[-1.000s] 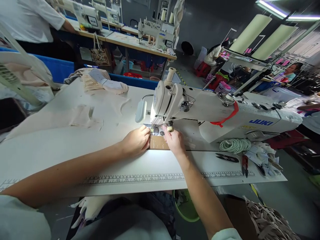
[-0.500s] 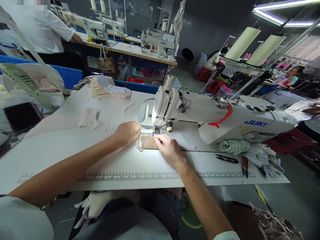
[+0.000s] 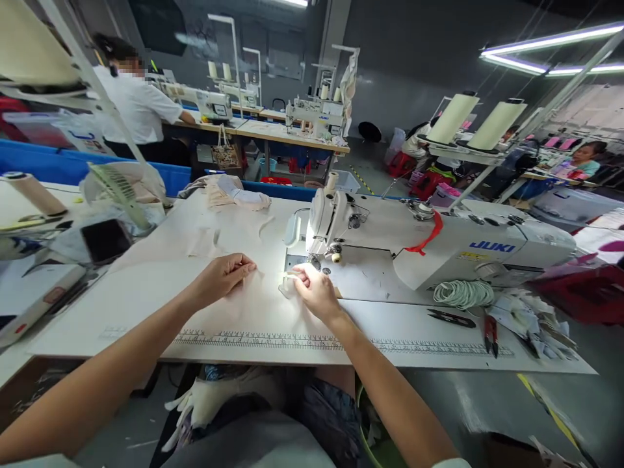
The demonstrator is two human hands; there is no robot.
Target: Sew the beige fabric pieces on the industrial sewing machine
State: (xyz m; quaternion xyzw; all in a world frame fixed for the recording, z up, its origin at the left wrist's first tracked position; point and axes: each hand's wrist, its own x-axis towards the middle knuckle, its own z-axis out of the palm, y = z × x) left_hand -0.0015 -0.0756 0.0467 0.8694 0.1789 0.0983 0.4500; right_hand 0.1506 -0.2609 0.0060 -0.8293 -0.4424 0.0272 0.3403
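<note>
My left hand [image 3: 225, 278] is over the white table left of the needle area, thumb and fingers pinched together. A thin, pale fabric piece [image 3: 259, 278] shows at its fingertips, hard to tell from the tabletop. My right hand [image 3: 316, 290] pinches a small white fabric strip [image 3: 291, 276] just in front of the presser foot. Behind it stands the white JUKI sewing machine [image 3: 385, 227], its lamp lighting the needle area. My right hand partly covers the needle plate [image 3: 295, 261].
Pale fabric pieces [image 3: 238, 195] lie at the table's back left. Green cord [image 3: 463, 294], black thread snips [image 3: 451, 318], red-handled snips [image 3: 491, 335] and fabric scraps [image 3: 531, 318] lie right. A phone [image 3: 106, 240] and small fan [image 3: 119, 195] are left. A person in white [image 3: 139, 104] sits beyond.
My left hand has moved left, away from the needle area. My right hand has lifted the strip near the presser foot; the brown plate there is now mostly hidden. The view has shifted left.
</note>
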